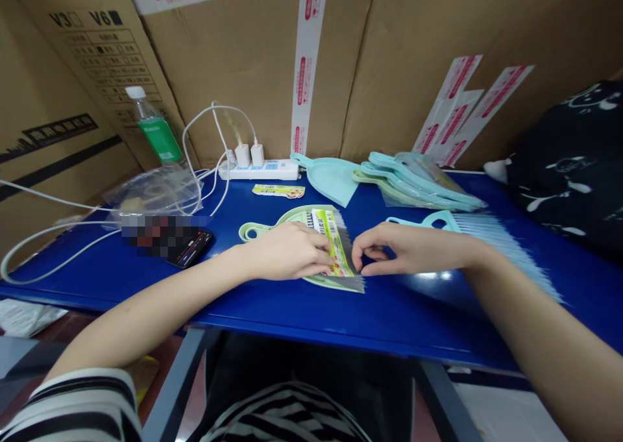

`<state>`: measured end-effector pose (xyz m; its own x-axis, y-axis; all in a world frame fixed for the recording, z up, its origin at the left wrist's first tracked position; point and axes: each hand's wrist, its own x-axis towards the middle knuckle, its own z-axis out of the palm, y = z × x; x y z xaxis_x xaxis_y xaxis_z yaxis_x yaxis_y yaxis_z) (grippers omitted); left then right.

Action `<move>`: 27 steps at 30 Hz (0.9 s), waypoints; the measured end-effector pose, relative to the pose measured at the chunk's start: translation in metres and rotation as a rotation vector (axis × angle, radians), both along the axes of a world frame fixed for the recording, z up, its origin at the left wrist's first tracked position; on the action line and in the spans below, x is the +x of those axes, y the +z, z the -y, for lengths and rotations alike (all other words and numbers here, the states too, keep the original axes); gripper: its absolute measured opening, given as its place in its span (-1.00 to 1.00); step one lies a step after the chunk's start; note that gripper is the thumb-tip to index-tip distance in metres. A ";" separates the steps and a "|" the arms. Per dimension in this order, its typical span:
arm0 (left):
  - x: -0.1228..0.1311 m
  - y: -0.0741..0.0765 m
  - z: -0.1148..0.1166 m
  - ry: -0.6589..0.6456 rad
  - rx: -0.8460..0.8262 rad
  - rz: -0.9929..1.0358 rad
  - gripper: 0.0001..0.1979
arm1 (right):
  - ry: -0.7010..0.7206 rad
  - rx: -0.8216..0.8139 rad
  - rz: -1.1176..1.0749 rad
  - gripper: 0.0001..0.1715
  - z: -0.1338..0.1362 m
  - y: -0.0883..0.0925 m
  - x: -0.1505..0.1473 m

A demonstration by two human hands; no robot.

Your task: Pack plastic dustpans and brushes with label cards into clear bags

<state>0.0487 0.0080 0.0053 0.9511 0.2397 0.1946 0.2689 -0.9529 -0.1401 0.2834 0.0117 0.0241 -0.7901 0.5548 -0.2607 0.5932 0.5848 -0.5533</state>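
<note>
A pale green dustpan (265, 229) lies on the blue table in front of me, its handle to the left. On it sits a small brush with grey bristles (359, 285), and a yellow-green label card (335, 234) lies across the brush. My left hand (289, 250) rests over the set, palm down, its fingers laid on the label. Just right of the bristle tips, my right hand (394, 250) has its fingers curled and the thumb close to the index finger; anything pinched there is too small to make out. A light blue brush (506, 241) lies beyond my right wrist.
Behind are a light blue dustpan (333, 174), a pile of bagged dustpans (423, 185), a loose label card (278, 191) and a white power strip (277, 171) with cables. To the left are a phone (191, 248), clear plastic bag (146, 195) and bottle (158, 134). Dark patterned fabric (574, 169) is at right.
</note>
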 end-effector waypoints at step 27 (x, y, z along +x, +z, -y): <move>0.000 0.002 0.000 0.006 -0.006 -0.011 -0.77 | 0.027 0.033 -0.073 -0.71 0.002 -0.004 -0.009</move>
<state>0.0490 0.0075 0.0078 0.9518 0.2466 0.1825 0.2731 -0.9522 -0.1373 0.2743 0.0094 0.0205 -0.8211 0.5403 -0.1841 0.5358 0.6184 -0.5748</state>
